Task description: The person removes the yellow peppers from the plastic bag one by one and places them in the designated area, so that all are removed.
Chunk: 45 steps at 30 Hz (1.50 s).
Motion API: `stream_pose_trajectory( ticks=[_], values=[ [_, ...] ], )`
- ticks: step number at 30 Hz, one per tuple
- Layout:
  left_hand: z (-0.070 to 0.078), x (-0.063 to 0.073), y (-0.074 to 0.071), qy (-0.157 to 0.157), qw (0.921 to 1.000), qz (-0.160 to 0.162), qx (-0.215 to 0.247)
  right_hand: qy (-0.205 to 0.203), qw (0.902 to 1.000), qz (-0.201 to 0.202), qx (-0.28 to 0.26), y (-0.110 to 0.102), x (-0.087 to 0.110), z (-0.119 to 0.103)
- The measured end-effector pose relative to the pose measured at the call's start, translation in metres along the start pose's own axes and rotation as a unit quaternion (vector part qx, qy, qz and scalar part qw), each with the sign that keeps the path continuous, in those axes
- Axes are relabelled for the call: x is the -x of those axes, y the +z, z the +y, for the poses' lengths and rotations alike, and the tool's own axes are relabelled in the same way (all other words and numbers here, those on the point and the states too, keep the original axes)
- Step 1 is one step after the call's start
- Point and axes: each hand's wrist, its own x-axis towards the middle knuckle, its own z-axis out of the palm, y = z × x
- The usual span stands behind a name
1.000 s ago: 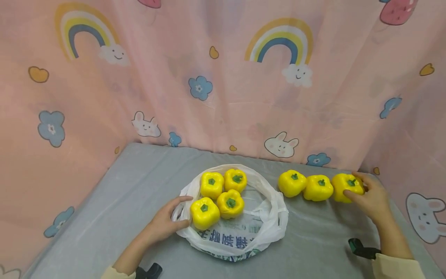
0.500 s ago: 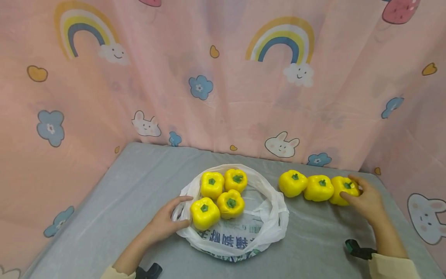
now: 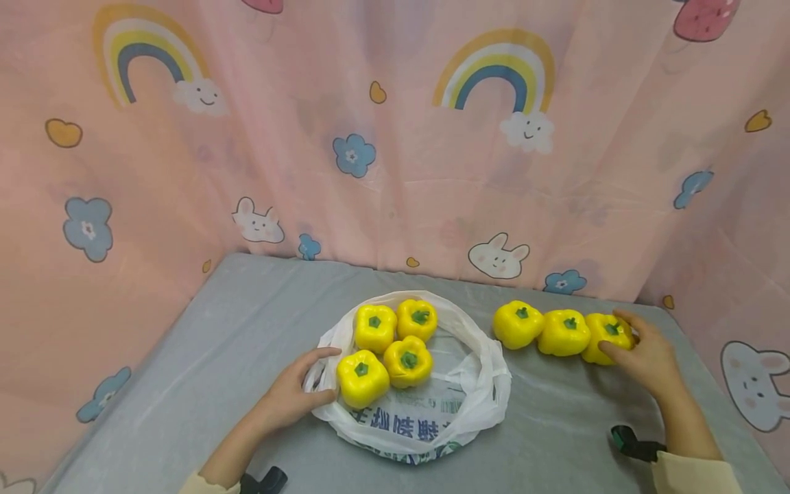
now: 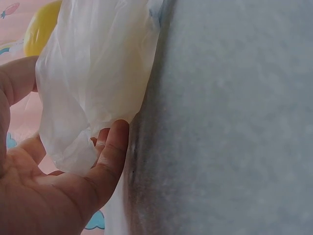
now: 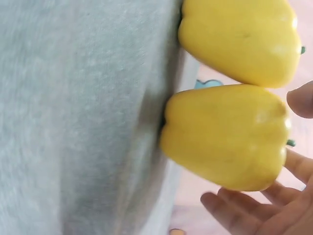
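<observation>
An opened white plastic bag (image 3: 487, 405) with rolled-down rim stands mid-table, with several yellow bell peppers inside, such as the front-left pepper (image 3: 363, 379). My left hand (image 3: 290, 391) holds the bag's left side between thumb and fingers; the left wrist view shows the crumpled plastic (image 4: 98, 73) between them. At the right, three yellow bell peppers stand in a row, stems up. My right hand (image 3: 648, 353) is around the outermost pepper (image 3: 601, 343), thumb at its front and index finger behind. In the right wrist view, spread, fairly straight fingers (image 5: 234, 213) lie beside this pepper (image 5: 225, 137).
The row's middle pepper (image 3: 564, 333) and left pepper (image 3: 517, 324) stand close to the bag's right rim. A grey cloth (image 3: 259, 309) covers the table. Behind and at the sides hangs a pink patterned curtain (image 3: 395, 226). A dark wrist mount (image 3: 636, 442) shows under the right forearm.
My right hand has shifted the outermost pepper slightly left, up against the middle one; over the last half second it barely moves. My left hand and the bag stay in place.
</observation>
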Motion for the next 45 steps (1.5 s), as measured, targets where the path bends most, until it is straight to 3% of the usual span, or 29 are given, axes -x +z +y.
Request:
stream_pose_trajectory(
  ticks=[8, 14, 21, 31, 36, 45],
  values=[
    [0.001, 0.001, 0.0, -0.006, 1.0, -0.004, 0.0, -0.009, 0.9992, 0.022, 0.032, -0.008, 0.01, -0.018],
    [0.0, 0.001, -0.001, -0.002, 1.0, -0.004, 0.004, -0.019, 0.9989, 0.037, 0.024, -0.014, 0.021, -0.043],
    [0.0, 0.002, 0.0, -0.003, 1.0, 0.0, 0.004, -0.063, 0.9949, 0.078, 0.014, -0.012, 0.033, -0.072],
    [0.001, 0.002, 0.0, -0.002, 1.0, 0.004, 0.007, -0.099, 0.9895, 0.098, 0.04, -0.003, 0.046, -0.105],
    [0.001, 0.002, 0.0, -0.004, 1.0, 0.005, 0.005, -0.104, 0.9905, 0.089, 0.014, 0.005, 0.05, -0.121],
    [0.001, 0.002, 0.0, -0.001, 1.0, 0.001, 0.009, -0.15, 0.9844, 0.082, -0.043, 0.022, 0.056, -0.144]
  ],
)
